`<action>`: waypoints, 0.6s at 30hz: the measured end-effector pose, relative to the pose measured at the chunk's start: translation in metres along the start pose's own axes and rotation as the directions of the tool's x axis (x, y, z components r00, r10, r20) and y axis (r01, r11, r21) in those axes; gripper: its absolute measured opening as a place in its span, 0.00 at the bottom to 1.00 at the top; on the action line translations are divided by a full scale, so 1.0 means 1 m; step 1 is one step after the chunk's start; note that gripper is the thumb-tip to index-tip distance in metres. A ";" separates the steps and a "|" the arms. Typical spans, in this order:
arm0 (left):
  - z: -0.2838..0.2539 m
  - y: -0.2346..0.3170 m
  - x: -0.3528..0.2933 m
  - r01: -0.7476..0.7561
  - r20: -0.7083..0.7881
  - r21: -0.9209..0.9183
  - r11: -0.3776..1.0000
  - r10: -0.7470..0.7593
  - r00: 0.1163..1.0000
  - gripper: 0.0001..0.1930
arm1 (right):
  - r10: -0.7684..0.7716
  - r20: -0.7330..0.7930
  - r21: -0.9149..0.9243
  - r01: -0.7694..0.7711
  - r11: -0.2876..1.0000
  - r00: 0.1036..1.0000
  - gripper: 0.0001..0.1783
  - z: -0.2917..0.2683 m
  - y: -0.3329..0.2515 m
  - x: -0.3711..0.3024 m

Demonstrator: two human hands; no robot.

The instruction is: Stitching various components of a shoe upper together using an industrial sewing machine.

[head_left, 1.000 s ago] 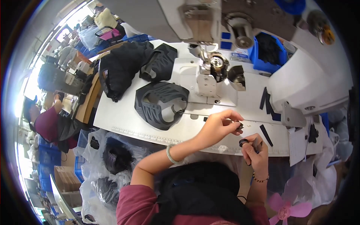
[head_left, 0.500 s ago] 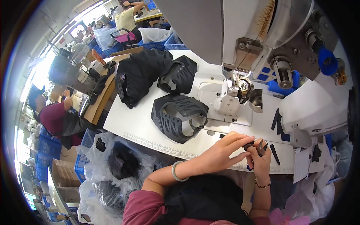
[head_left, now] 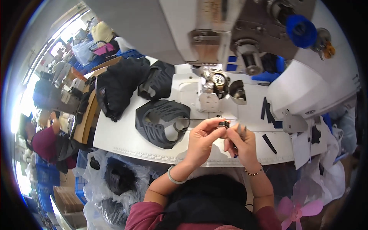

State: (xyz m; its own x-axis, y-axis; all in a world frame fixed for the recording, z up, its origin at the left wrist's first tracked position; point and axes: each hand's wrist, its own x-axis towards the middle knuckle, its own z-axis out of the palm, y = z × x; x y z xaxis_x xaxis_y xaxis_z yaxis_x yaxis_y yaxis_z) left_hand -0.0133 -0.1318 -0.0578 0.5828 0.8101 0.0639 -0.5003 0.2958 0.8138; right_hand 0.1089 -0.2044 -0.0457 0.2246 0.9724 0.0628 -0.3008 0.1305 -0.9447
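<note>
Between the thumb and fingers of my left hand (head_left: 203, 140) is a small black bobbin (head_left: 224, 124), held up over the front of the white sewing table (head_left: 126, 134). My right hand (head_left: 242, 143) is closed round thread snips (head_left: 241, 131), with the blades sticking up past the fingers; much of the tool is hidden. The fingertips of both hands meet at the bobbin. Behind them stands the sewing machine's arm (head_left: 210, 97), its round hook area (head_left: 219, 79) exposed beside an open metal cover (head_left: 238, 92). Left of my hands lies a dark grey shoe upper (head_left: 163, 122).
A second shoe upper (head_left: 158, 80) and a black fabric bundle (head_left: 120, 86) lie farther back. Black strips (head_left: 269, 143) are on the right side. The machine head (head_left: 207, 34) overhangs the table. Plastic bags (head_left: 96, 184) and a pink fan (head_left: 297, 209) sit below the edge.
My view has shifted, so the scene appears farther left. My left hand has turned from stretched fingers to pinching the bobbin, now plainly visible. My right hand keeps the snips and has come close to it.
</note>
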 end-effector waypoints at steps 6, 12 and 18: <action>-0.003 -0.006 0.000 0.004 -0.011 -0.126 0.992 -0.006 1.000 0.12 | -0.017 0.020 -0.159 0.020 0.987 1.000 0.10 -0.014 0.006 0.000; -0.010 -0.009 -0.001 0.055 0.066 -0.034 0.998 -0.052 0.996 0.11 | -0.599 0.239 -0.760 0.531 0.375 0.764 0.02 -0.028 -0.012 0.010; -0.015 0.007 -0.003 0.197 0.206 0.067 0.978 -0.207 0.956 0.10 | -0.388 0.472 -0.699 0.604 0.382 0.792 0.12 -0.032 -0.025 0.024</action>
State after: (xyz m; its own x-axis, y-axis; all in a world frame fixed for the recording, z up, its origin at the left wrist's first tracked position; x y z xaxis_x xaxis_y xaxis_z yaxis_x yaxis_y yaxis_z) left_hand -0.0283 -0.1244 -0.0611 0.7928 0.6094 0.0116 -0.3313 0.4150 0.8474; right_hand 0.1514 -0.1906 -0.0304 -0.1427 0.8104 0.5683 0.6691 0.5021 -0.5480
